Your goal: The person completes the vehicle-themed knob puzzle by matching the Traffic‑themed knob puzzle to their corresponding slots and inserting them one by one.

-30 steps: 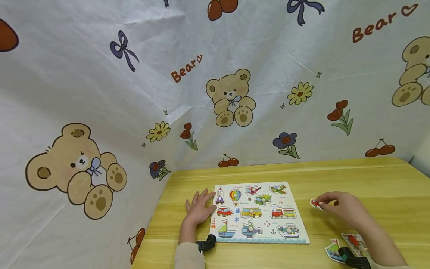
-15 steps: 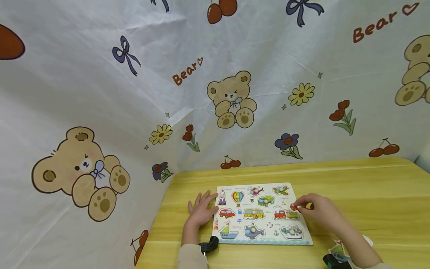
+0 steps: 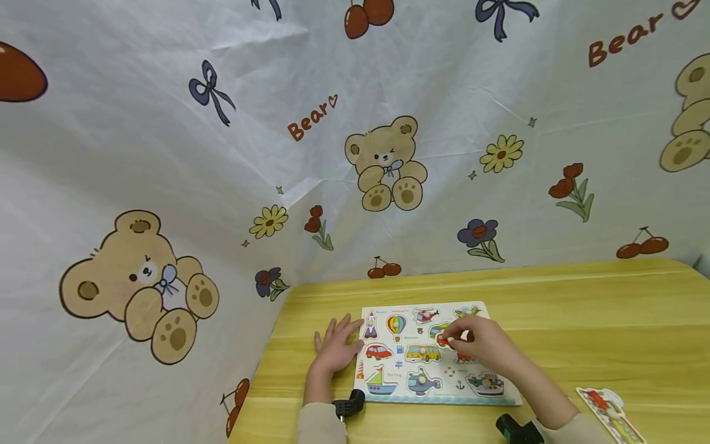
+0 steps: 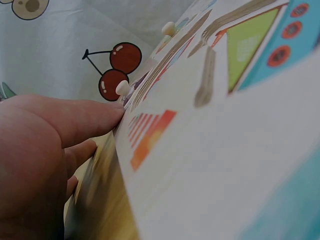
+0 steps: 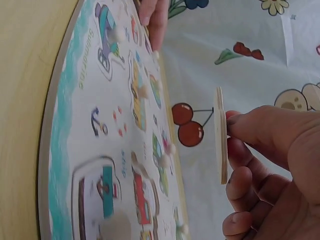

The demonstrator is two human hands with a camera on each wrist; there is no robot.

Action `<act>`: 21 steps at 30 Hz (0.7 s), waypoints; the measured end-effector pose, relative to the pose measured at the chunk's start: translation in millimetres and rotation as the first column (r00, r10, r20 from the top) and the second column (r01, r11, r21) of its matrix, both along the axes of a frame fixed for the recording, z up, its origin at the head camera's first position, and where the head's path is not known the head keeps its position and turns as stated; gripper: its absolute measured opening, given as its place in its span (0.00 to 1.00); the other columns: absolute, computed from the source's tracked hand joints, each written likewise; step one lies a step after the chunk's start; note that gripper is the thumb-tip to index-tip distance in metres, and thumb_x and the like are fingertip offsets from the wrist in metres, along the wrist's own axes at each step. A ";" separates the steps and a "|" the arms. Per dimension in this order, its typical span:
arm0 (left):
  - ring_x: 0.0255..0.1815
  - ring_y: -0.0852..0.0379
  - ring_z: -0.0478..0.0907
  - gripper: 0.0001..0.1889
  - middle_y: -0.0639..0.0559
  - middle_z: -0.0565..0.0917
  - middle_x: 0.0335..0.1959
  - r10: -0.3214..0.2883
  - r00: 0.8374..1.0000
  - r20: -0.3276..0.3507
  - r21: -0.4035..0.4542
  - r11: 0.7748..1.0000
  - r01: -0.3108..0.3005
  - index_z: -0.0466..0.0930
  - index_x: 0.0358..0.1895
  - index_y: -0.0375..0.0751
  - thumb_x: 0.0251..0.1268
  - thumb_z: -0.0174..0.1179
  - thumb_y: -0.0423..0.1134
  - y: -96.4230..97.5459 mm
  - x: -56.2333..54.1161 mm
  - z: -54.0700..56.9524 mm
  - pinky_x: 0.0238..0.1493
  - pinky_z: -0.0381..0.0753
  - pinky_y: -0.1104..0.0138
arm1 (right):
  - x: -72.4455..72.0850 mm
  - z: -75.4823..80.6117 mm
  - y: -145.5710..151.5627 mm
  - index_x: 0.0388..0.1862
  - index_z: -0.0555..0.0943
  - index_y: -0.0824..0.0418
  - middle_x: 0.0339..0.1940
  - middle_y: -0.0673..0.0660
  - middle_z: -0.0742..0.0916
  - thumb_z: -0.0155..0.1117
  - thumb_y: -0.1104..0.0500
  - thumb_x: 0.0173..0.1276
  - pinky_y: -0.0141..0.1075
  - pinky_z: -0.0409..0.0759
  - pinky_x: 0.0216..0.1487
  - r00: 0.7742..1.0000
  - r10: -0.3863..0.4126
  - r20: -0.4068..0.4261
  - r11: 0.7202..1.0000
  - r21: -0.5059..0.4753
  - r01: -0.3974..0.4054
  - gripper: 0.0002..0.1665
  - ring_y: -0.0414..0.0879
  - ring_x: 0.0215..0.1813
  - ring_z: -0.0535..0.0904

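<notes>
My right hand (image 3: 481, 340) pinches a small red car puzzle piece (image 3: 442, 340) between thumb and fingers, above the middle right of a white vehicle puzzle board (image 3: 444, 399). In the right wrist view the piece (image 5: 220, 140) stands edge-on, its plain wooden back towards the board and apart from it. My left hand (image 3: 335, 351) rests at the board's left edge, fingers spread. In the left wrist view the thumb of the left hand (image 4: 40, 150) touches that edge. On the board are a printed red car (image 3: 378, 352), a sailboat (image 3: 381, 383) and knobbed pieces such as the bus (image 3: 423, 353).
A train piece (image 3: 610, 413) lies on the wooden table (image 3: 599, 320) at the right, over a partly hidden white piece. Behind the table hangs a white cloth (image 3: 444, 228) printed with bears and flowers. Black wrist cameras (image 3: 349, 404) sit on both wrists.
My right hand has carried the car piece left, from over the table to above the board. The left hand stays at the board's edge. The train piece has come clear of the right arm.
</notes>
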State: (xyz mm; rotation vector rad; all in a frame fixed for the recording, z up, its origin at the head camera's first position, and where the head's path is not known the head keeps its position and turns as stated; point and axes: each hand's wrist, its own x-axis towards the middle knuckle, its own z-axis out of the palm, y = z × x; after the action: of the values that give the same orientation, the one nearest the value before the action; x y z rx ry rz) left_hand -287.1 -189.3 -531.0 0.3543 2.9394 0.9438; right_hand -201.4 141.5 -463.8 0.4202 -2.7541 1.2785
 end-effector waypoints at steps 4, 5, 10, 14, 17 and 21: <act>0.83 0.35 0.43 0.25 0.48 0.59 0.81 -0.003 1.000 0.005 0.013 1.000 0.003 0.72 0.70 0.61 0.71 0.57 0.48 -0.1 -0.8 -0.4 0.72 0.24 0.29 | -4.4 -2.3 -10.2 0.36 0.88 0.52 0.33 0.48 0.83 0.68 0.63 0.65 0.29 0.73 0.25 1.000 0.014 -0.027 1.000 0.018 -0.014 0.06 0.37 0.25 0.70; 0.83 0.35 0.42 0.25 0.48 0.59 0.81 -0.003 1.000 0.005 0.015 1.000 0.003 0.72 0.70 0.60 0.71 0.57 0.47 -0.3 -1.0 -0.3 0.72 0.24 0.29 | -5.6 -2.4 -13.2 0.35 0.88 0.51 0.32 0.47 0.83 0.69 0.63 0.64 0.29 0.72 0.26 0.999 0.013 -0.037 1.000 0.028 -0.012 0.06 0.37 0.26 0.70; 0.83 0.35 0.42 0.25 0.47 0.59 0.80 0.002 1.000 0.003 0.024 1.000 -0.002 0.73 0.70 0.58 0.70 0.58 0.46 -0.6 -1.2 1.9 0.72 0.25 0.29 | -12.3 -0.9 -32.8 0.33 0.88 0.50 0.31 0.45 0.83 0.69 0.64 0.63 0.29 0.70 0.30 0.998 -0.002 -0.056 0.999 0.053 0.005 0.07 0.38 0.30 0.70; 0.83 0.35 0.42 0.25 0.47 0.59 0.81 0.006 1.000 0.001 0.027 1.000 -0.006 0.73 0.70 0.58 0.70 0.58 0.46 -0.6 -1.2 2.8 0.72 0.25 0.29 | -18.3 0.2 -51.7 0.31 0.87 0.50 0.30 0.46 0.82 0.69 0.64 0.63 0.29 0.70 0.30 0.999 -0.023 -0.023 0.998 0.055 0.025 0.08 0.40 0.30 0.71; 0.83 0.35 0.43 0.25 0.48 0.60 0.81 0.010 1.000 0.003 0.026 1.000 -0.010 0.73 0.70 0.59 0.70 0.58 0.47 0.0 -0.8 2.8 0.72 0.24 0.30 | -22.3 0.3 -62.8 0.30 0.88 0.51 0.27 0.45 0.82 0.69 0.65 0.63 0.31 0.71 0.28 1.000 -0.002 -0.020 0.998 0.059 0.003 0.08 0.39 0.27 0.70; 0.83 0.36 0.43 0.25 0.49 0.60 0.80 0.010 1.000 0.005 0.030 0.999 -0.011 0.73 0.69 0.60 0.70 0.58 0.47 1.1 -0.8 2.2 0.73 0.24 0.30 | -26.8 -2.5 -74.9 0.30 0.88 0.51 0.26 0.44 0.82 0.70 0.65 0.61 0.34 0.76 0.33 0.999 0.020 -0.041 0.996 0.085 -0.016 0.08 0.37 0.26 0.71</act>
State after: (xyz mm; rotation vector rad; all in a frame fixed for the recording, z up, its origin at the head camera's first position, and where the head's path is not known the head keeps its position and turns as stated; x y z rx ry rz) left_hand -287.9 -188.2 -528.8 0.3374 2.9282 0.9895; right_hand -228.2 66.6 -466.3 0.4738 -2.7836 1.1459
